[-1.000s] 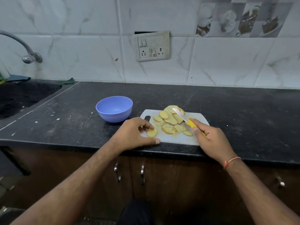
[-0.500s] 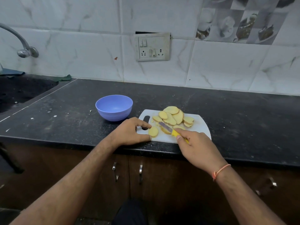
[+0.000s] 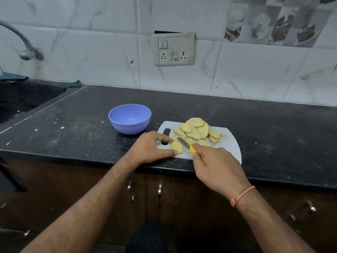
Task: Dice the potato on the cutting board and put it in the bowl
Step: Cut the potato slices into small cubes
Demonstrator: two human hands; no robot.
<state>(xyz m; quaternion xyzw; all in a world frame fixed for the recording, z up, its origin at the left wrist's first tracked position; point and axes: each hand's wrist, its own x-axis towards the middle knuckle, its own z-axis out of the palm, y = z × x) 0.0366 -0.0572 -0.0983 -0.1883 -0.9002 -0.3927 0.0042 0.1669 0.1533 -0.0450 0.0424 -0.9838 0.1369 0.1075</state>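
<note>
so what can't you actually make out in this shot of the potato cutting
Head view only:
- Knife handle: mostly hidden inside the right hand; only a yellow bit shows.
- Near right part of the cutting board: covered by the right hand.
- Potato slices: overlapping, so the count is unclear; small bits by the blade are too small to judge.
- Left hand fingertips on the single slice: contact partly hidden.
- Bowl: no potato visible inside.

Matt plastic bowl (image 3: pixel 129 118) on speckled stone counter (image 3: pixel 264 128).
</note>
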